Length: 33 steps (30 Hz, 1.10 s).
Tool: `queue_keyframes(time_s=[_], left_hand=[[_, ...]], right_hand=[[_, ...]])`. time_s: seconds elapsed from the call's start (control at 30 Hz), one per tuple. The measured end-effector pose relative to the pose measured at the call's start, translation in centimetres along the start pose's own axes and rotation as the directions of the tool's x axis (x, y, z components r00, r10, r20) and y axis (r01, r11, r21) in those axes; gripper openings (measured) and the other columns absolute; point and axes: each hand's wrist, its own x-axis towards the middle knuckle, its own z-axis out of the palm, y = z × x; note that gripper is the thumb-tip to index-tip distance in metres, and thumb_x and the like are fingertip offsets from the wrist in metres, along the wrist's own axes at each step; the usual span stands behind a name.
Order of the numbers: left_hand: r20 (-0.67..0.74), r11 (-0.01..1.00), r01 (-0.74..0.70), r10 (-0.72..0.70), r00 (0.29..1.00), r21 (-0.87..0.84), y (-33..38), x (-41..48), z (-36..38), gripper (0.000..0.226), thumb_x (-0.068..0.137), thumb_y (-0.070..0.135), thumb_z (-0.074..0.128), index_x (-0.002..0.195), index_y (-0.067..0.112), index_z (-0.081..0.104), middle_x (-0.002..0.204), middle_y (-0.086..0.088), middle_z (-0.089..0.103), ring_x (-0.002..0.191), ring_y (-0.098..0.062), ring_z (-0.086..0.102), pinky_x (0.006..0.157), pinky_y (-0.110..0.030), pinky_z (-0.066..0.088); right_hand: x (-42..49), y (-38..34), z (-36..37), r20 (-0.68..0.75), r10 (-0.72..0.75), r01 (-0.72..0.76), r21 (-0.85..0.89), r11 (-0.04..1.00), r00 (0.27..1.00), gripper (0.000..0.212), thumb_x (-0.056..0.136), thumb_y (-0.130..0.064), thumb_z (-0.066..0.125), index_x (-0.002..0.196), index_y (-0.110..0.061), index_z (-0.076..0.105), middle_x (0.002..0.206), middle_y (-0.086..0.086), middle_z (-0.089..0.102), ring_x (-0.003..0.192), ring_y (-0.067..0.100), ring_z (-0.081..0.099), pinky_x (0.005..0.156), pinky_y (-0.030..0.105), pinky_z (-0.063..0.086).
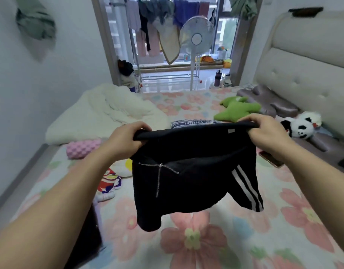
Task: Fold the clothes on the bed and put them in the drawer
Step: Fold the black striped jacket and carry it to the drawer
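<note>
A pair of black shorts with white side stripes and a metal zip hangs in the air above the flowered bed sheet. My left hand grips the left end of the waistband and my right hand grips the right end, holding it stretched flat between them. Behind the shorts a folded grey garment with the print "THINK DIFFERENT" lies on the bed. No drawer is in view.
A white duvet is bunched at the back left with a pink pillow beside it. A green plush, a panda plush and a phone lie to the right. A dark garment lies at the lower left.
</note>
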Motion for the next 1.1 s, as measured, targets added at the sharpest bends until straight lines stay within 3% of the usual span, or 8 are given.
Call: queue_keyframes(time_s=[0.17, 0.3, 0.43, 0.6, 0.8, 0.9, 1.0, 1.1], left_hand=[[0.324, 0.997, -0.059, 0.043, 0.945, 0.042, 1.0, 1.2, 0.1, 0.058, 0.071, -0.008, 0.041, 0.112, 0.030, 0.056, 0.108, -0.005, 0.061, 0.099, -0.024, 0.057, 0.086, -0.033, 0.048], [0.409, 0.990, -0.134, 0.139, 0.902, -0.042, 3.8, 1.5, 3.3, 0.068, 0.075, 0.002, 0.064, 0.133, 0.028, 0.042, 0.113, 0.009, 0.051, 0.101, -0.009, 0.050, 0.070, 0.005, 0.033], [0.234, 0.907, -0.156, 0.262, 0.936, -0.390, 9.3, 2.5, 8.4, 0.057, 0.079, 0.011, 0.069, 0.129, 0.027, 0.047, 0.102, 0.000, 0.062, 0.088, -0.010, 0.057, 0.080, -0.022, 0.043], [0.036, 0.951, -0.306, 0.305, 0.952, 0.044, 9.8, 5.6, 8.3, 0.030, 0.077, -0.003, 0.049, 0.102, 0.004, 0.063, 0.098, -0.017, 0.065, 0.087, -0.029, 0.055, 0.070, -0.032, 0.035], [0.324, 0.894, -0.195, 0.060, 0.944, 0.403, 8.8, 6.8, 9.0, 0.023, 0.088, 0.014, 0.042, 0.102, 0.013, 0.060, 0.084, -0.011, 0.066, 0.075, -0.025, 0.064, 0.059, -0.026, 0.042], [0.404, 0.982, 0.169, -0.122, 0.906, -0.080, 10.8, 6.9, 10.8, 0.026, 0.093, 0.007, 0.034, 0.108, 0.010, 0.055, 0.058, -0.011, 0.056, 0.033, -0.014, 0.055, 0.033, -0.015, 0.039], [0.559, 0.517, 0.566, -0.189, 0.807, -0.642, 13.0, 6.8, 11.8, 0.025, 0.093, -0.004, 0.032, 0.106, 0.003, 0.052, 0.085, -0.021, 0.055, 0.060, -0.027, 0.063, 0.045, -0.036, 0.056], [0.613, 0.016, 0.617, -0.096, 0.784, -0.787, 15.0, 6.9, 12.5, 0.013, 0.081, -0.001, 0.036, 0.075, 0.006, 0.046, 0.075, -0.014, 0.052, 0.078, -0.033, 0.059, 0.066, -0.054, 0.051]], right_hand=[[1.2, -0.1, -1.0, -0.035, 0.115, -0.108, 0.166, 0.980, 0.993, 0.018, 0.083, -0.009, 0.050, 0.090, -0.017, 0.065, 0.082, 0.006, 0.063, 0.074, 0.022, 0.053, 0.057, 0.026, 0.039], [0.9, -1.5, -0.9, -0.067, 0.120, -0.103, 0.219, 0.970, 0.991, 0.012, 0.082, -0.010, 0.054, 0.088, -0.006, 0.063, 0.080, 0.012, 0.063, 0.074, 0.026, 0.056, 0.058, 0.028, 0.039], [0.1, -3.4, 0.4, 0.003, -0.080, 0.079, 0.101, 0.992, 0.997, 0.019, 0.074, -0.003, 0.055, 0.082, -0.019, 0.059, 0.084, 0.006, 0.064, 0.082, 0.025, 0.058, 0.065, 0.027, 0.041], [0.2, 1.5, -2.3, -0.099, -0.017, -0.012, -0.276, 0.961, 0.995, 0.031, 0.075, -0.001, 0.053, 0.103, -0.012, 0.061, 0.108, 0.016, 0.062, 0.103, 0.033, 0.055, 0.081, 0.034, 0.043], [-1.4, 6.5, -5.5, 0.043, 0.113, -0.092, -0.337, 0.937, 0.993, 0.017, 0.076, -0.002, 0.047, 0.069, -0.016, 0.055, 0.075, 0.008, 0.053, 0.081, 0.030, 0.052, 0.059, 0.030, 0.029], [-1.7, 7.5, -6.2, 0.042, 0.167, -0.148, -0.295, 0.944, 0.985, 0.022, 0.082, -0.015, 0.047, 0.060, -0.015, 0.046, 0.074, 0.011, 0.056, 0.080, 0.031, 0.053, 0.058, 0.033, 0.031], [-3.5, 7.9, -6.2, -0.123, 0.213, -0.233, -0.181, 0.955, 0.969, 0.019, 0.083, -0.025, 0.050, 0.068, -0.015, 0.050, 0.076, 0.012, 0.057, 0.083, 0.033, 0.054, 0.060, 0.033, 0.031], [-8.2, 7.4, -4.4, -0.136, 0.063, -0.087, -0.179, 0.980, 0.989, 0.018, 0.079, -0.038, 0.056, 0.075, -0.022, 0.046, 0.070, -0.002, 0.048, 0.078, 0.028, 0.053, 0.060, 0.031, 0.030]])
